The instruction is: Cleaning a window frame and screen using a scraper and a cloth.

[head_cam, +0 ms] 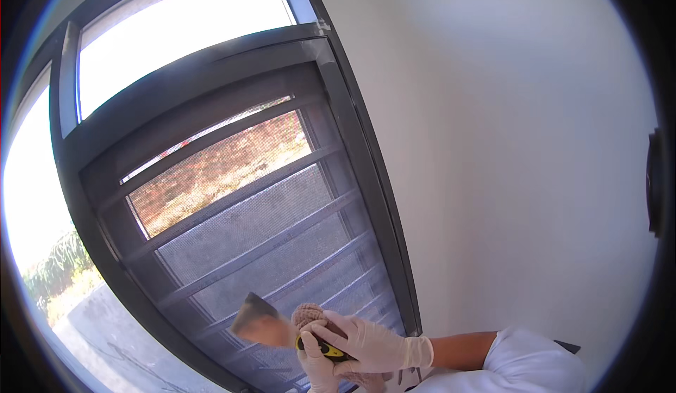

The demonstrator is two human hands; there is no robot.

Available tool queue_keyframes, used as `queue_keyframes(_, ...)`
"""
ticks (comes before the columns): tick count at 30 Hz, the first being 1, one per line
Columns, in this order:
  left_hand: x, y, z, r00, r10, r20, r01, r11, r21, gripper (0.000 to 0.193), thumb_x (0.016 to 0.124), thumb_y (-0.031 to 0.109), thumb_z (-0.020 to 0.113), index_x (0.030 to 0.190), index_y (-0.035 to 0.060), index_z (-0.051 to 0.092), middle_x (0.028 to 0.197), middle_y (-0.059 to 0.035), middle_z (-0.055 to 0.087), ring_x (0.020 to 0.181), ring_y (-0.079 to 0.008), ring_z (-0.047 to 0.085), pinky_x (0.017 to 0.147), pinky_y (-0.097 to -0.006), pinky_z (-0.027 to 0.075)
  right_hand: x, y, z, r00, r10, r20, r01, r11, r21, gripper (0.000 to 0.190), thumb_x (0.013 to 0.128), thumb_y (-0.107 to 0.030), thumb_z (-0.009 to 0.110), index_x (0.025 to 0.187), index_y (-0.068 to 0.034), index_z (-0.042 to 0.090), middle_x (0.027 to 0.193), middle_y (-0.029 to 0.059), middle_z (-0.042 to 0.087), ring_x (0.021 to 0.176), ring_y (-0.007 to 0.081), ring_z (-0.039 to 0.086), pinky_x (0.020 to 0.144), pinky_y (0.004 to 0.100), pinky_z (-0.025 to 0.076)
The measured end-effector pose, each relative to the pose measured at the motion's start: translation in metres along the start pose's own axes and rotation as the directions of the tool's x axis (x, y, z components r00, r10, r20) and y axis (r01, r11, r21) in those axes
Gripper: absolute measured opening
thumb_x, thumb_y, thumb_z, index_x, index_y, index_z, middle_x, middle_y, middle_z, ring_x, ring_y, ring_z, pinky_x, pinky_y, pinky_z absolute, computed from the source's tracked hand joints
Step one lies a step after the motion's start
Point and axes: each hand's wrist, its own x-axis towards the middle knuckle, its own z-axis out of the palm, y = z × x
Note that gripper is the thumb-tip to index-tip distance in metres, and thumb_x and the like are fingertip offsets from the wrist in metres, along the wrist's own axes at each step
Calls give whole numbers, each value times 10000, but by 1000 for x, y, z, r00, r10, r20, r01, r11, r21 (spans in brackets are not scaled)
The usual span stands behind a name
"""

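Note:
My left hand [319, 366], in a pale thin glove, is shut on a scraper's yellow and black handle [328, 349], with the thumb along it. The scraper's wide flat blade [259, 321] points to the left and is blurred. My right hand [372, 344], gloved too, comes in from the right and grips a brown textured cloth [308, 315] against the handle. More of the cloth shows below the hands. The fingers under the cloth are hidden.
A dark-framed door [369, 144] with a mesh screen and crossbars stands before me. Glass panes [185, 39] lie above and to its left. A pale wall [507, 155] fills the right side, with a dark object [655, 181] at its far edge.

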Motion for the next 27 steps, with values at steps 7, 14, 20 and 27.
queue_keyframes(7,10,-16,-9,959,120,256,-141,988,63,411,947,349,429,1189,21,486,1215,-85,461,1106,-212,430,945,-345,353,8,9,0,993,35,111,-30,998,-52,609,815,-190,563,1323,-25,272,1146,246,409,827,375,598,683,379,507)
queue_keyframes(14,18,3,-22,881,385,276,-466,809,357,348,893,276,514,1110,8,566,1148,-143,527,1075,-274,466,943,-362,350,21,9,-16,969,240,-64,-227,960,163,405,829,-169,519,1186,-39,380,857,209,576,711,375,611,629,426,501)
queue_keyframes(20,31,27,-99,914,389,112,-385,752,535,243,882,195,528,993,14,648,1113,-142,572,1071,-256,498,948,-361,363,83,69,-124,662,-6,-749,-51,997,-54,531,826,-77,452,1333,-24,302,1092,255,511,989,398,533,845,434,434)
queue_keyframes(27,58,82,-151,677,653,-340,-374,703,605,514,889,194,525,1299,-67,358,1183,-233,503,1070,-305,490,924,-381,391,184,128,-260,591,3,-807,-445,835,-323,460,857,-220,450,1310,-166,388,955,206,565,877,374,574,794,443,453)
